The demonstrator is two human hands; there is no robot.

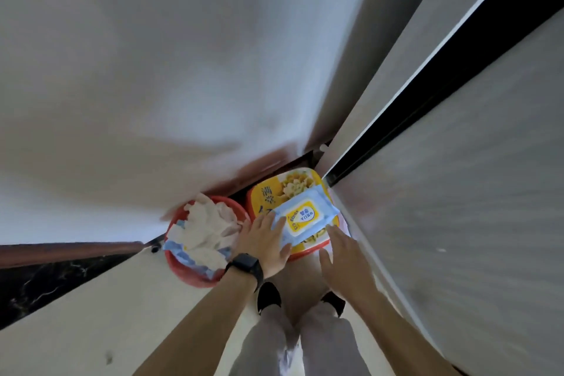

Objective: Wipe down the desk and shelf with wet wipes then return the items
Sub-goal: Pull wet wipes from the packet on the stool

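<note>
Low in the view, at about 7 o'clock from centre, a red bin stands on the pale floor, filled with crumpled white used wipes. Just at its 3 o'clock, the left hand, a dark watch on its wrist, grips the near left end of the wet wipes pack between fingers and thumb. The blue and yellow pack lies on top of a yellow box at 6 o'clock. At 5 o'clock, the right hand is spread flat, its fingertips at the pack's right edge. A pale cabinet door fills the right side.
</note>
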